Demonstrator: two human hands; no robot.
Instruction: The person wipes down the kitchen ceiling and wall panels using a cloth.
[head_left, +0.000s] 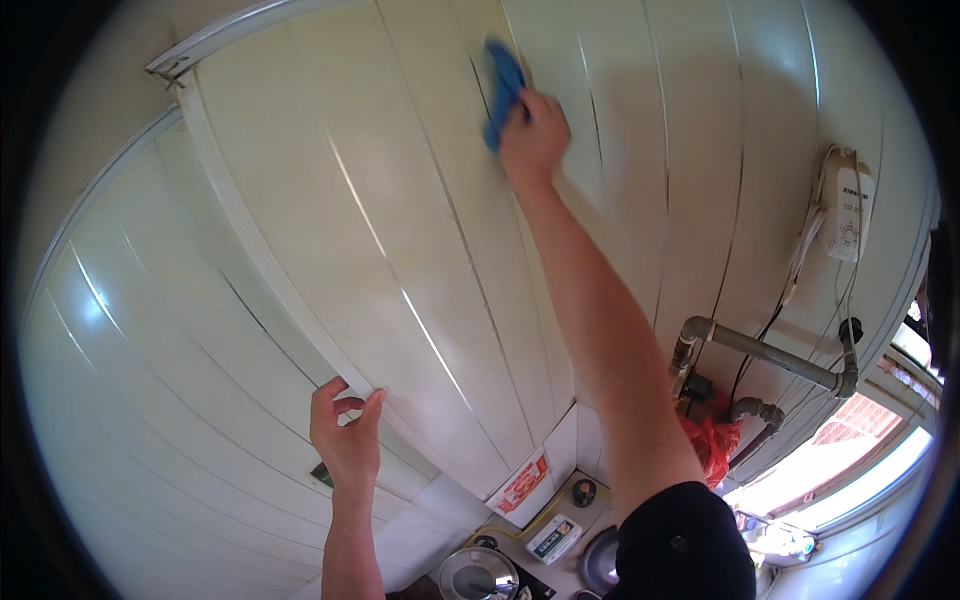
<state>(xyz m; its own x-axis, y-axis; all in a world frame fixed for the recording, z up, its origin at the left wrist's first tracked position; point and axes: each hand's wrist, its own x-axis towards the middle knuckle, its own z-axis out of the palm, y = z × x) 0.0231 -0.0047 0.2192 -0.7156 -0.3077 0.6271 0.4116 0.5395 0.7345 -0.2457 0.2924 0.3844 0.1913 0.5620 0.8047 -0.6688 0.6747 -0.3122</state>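
Note:
My right hand is raised high with the arm stretched out, gripping a blue cloth against the cream wall panels. The cloth and fingers are slightly blurred. Lower and to the left, my left hand rests at the white corner trim, where two panelled surfaces meet. Its thumb lies on one side of the strip and the fingers curl on the other; whether they press firmly cannot be told.
Grey pipes jut from the wall at right, above a red plastic bag. A white wall device hangs with loose cables. Below stand a metal pot, a white packet, a dark pan and a dark-capped jar.

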